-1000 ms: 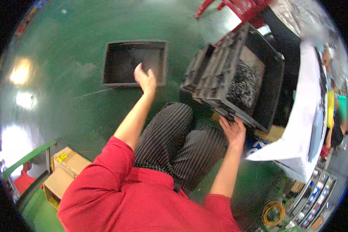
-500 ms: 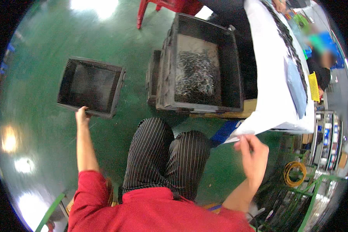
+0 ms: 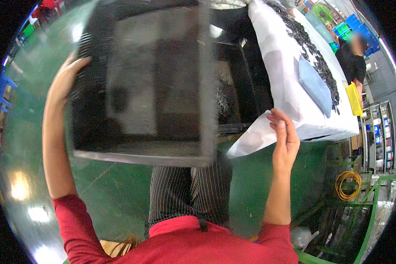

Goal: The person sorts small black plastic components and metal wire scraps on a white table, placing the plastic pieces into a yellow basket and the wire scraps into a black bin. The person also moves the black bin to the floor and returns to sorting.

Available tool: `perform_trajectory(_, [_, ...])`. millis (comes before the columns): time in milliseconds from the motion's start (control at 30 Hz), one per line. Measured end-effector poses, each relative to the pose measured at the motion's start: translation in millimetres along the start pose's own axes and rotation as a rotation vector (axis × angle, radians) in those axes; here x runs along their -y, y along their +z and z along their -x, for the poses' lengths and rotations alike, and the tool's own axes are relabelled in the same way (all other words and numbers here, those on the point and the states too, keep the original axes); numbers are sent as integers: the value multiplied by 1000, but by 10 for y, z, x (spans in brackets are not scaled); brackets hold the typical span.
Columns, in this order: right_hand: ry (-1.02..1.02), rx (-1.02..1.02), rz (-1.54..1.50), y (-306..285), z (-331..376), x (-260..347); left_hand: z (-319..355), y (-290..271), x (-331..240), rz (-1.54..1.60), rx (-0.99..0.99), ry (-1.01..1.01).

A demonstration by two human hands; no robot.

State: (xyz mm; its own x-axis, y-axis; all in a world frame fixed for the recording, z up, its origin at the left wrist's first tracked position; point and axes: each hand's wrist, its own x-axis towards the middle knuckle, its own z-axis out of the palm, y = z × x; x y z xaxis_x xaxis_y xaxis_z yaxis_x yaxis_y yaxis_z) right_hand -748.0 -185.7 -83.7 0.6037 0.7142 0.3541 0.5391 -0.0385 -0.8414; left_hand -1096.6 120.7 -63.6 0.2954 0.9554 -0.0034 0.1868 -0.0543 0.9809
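A black plastic crate (image 3: 204,88), blurred by motion, is raised in front of my knees. My left hand (image 3: 68,72) grips its left wall, with the thumb over the rim and the other fingers hidden behind it. At the table's near corner, my right hand (image 3: 286,132) pinches the edge of a white sheet (image 3: 262,132), whose corner hangs below the fingers. Partly covered by the raised crate, another black crate (image 3: 246,83) stands beyond it with thin dark pieces (image 3: 224,99) inside.
On the sheet-covered table to the right lie a long row of black pieces (image 3: 301,35) and a blue cloth (image 3: 314,86). A co-worker (image 3: 353,57) reaches by a yellow basket (image 3: 353,99) across the table. Lower right are a coiled yellow hose (image 3: 348,185) and green rails (image 3: 374,207).
My left hand has lifted the crate off the floor at the left and brought it up in front of me. My right hand has risen with the sheet's edge.
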Motion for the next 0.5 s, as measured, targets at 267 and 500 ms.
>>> perform_trajectory(267, [-276,-153,201,65,46,215,-472,1558,-23,-194,349,57])
perform_trajectory(500, [-561,71,715,441,-65,93,-452,2094,9,-319,207,-200])
